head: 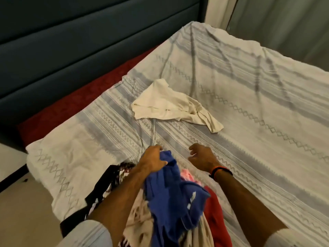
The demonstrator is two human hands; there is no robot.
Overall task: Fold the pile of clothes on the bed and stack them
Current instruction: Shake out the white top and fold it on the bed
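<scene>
A pile of clothes (142, 221) lies at the near edge of the bed, with red, pink, beige and black-patterned pieces in it. My left hand (153, 160) is shut on a blue garment (174, 198) and holds its top edge lifted above the pile. My right hand (202, 156) hovers just right of the blue garment, fingers curled and apart, holding nothing. A cream garment (170, 104) lies crumpled and unfolded by itself in the middle of the bed, well beyond both hands.
The bed carries a white and grey patterned bedspread (258, 113). A red sheet (74, 104) shows along the left side below a dark teal headboard (71, 41). Pale floor (23, 214) lies at the lower left, curtains (284, 24) at the upper right.
</scene>
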